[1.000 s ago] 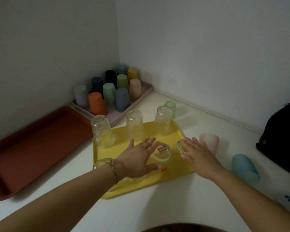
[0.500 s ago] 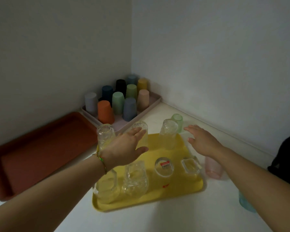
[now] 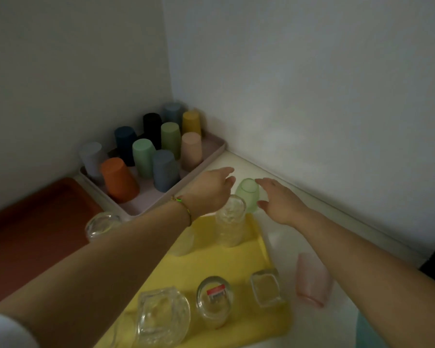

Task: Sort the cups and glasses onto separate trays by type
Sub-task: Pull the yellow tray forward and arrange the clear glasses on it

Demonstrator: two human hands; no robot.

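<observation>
Both grips are spread wide and hold nothing. My left grip point(image 3: 211, 189) and right grip point(image 3: 279, 202) flank the green cup point(image 3: 248, 194), which stands upside down on the counter point(image 3: 281, 247) just beyond the yellow tray point(image 3: 211, 267) – whether they touch it, I cannot tell. That tray carries inverted clear glasses point(image 3: 230, 222). The corner tray point(image 3: 212, 146) holds ten coloured cups point(image 3: 142, 156) – all upside down. A pink cup point(image 3: 312, 280) sits beside the yellow tray.

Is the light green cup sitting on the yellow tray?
No, the light green cup stands on the white counter, just past the far edge of the yellow tray.
</observation>
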